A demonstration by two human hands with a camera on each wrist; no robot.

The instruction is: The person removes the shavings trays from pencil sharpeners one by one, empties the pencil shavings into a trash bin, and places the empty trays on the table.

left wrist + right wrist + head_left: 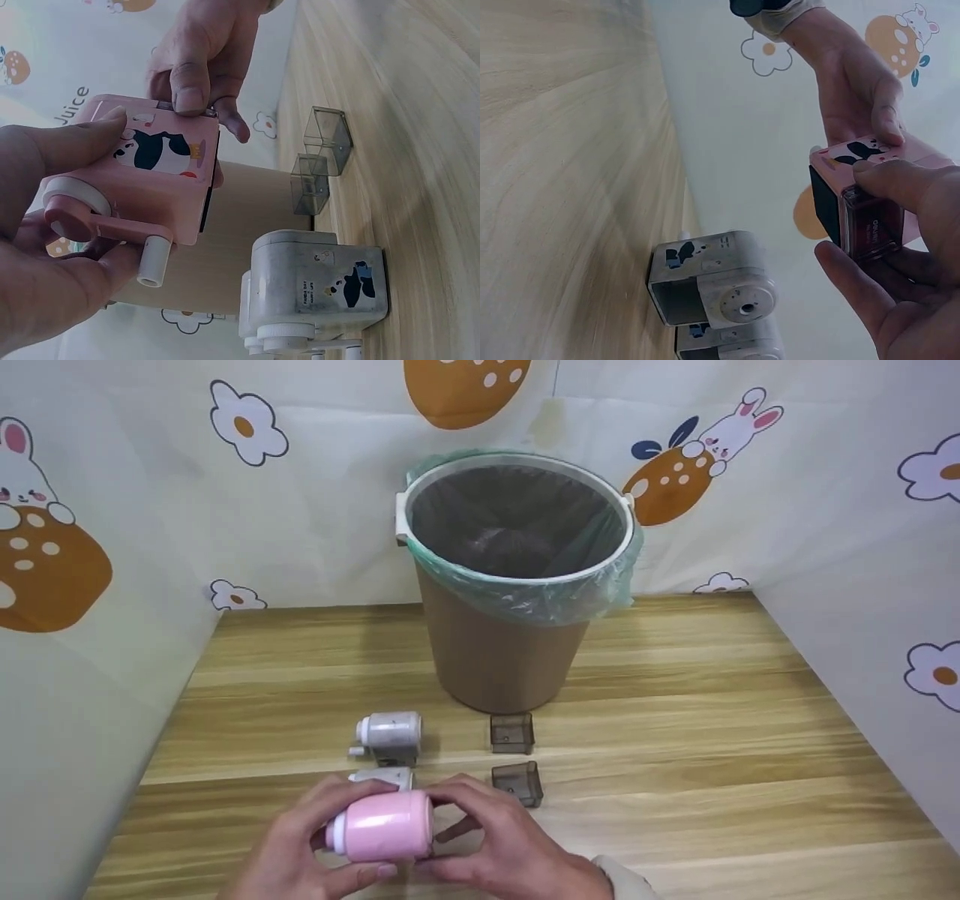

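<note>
My left hand holds a pink pencil sharpener by its body, above the table's front part. The left wrist view shows its panda picture and its crank handle. At the sharpener's other end my right hand pinches the dark see-through shavings drawer, thumb over its upper edge and fingers beneath. The drawer sits in the body. Just beyond the hands stand two grey pencil sharpeners, the farther sharpener and the nearer sharpener, partly hidden. An open drawer slot shows in one.
Two loose clear-brown drawers, the far drawer and the near drawer, lie right of the grey sharpeners. A brown bin with a green liner bag stands behind. Printed cloth walls enclose the wooden table.
</note>
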